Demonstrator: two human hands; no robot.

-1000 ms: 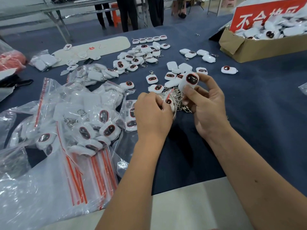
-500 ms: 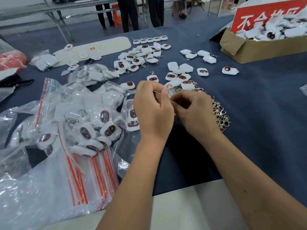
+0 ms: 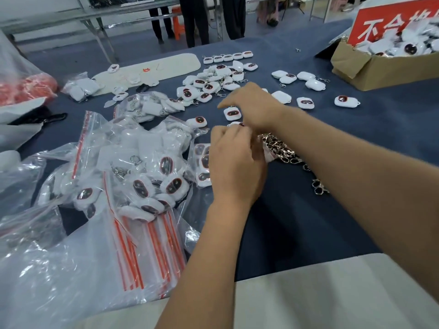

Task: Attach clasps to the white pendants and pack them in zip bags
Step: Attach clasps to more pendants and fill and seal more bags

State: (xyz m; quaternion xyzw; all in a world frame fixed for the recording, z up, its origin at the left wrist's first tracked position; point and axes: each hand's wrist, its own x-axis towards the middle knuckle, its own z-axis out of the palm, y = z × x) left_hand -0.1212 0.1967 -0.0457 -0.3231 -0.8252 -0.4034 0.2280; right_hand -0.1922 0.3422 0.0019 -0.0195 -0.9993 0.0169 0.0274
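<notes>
left hand (image 3: 234, 162): knuckles up, fingers curled in, can't see what the grip's on
right hand (image 3: 255, 105): stretched forward above it, fingers pointing left, a bit blurry

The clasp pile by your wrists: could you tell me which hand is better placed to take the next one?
Probably the left hand: it sits right beside the clasp pile, while the right hand reaches beyond it.

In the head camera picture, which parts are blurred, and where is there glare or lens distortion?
Head view: the right hand is smeared by motion blur; the left hand is sharper. The zip bags show white glare. The wide lens bends the far table edge. Lighting is soft, shadows faint.
</notes>
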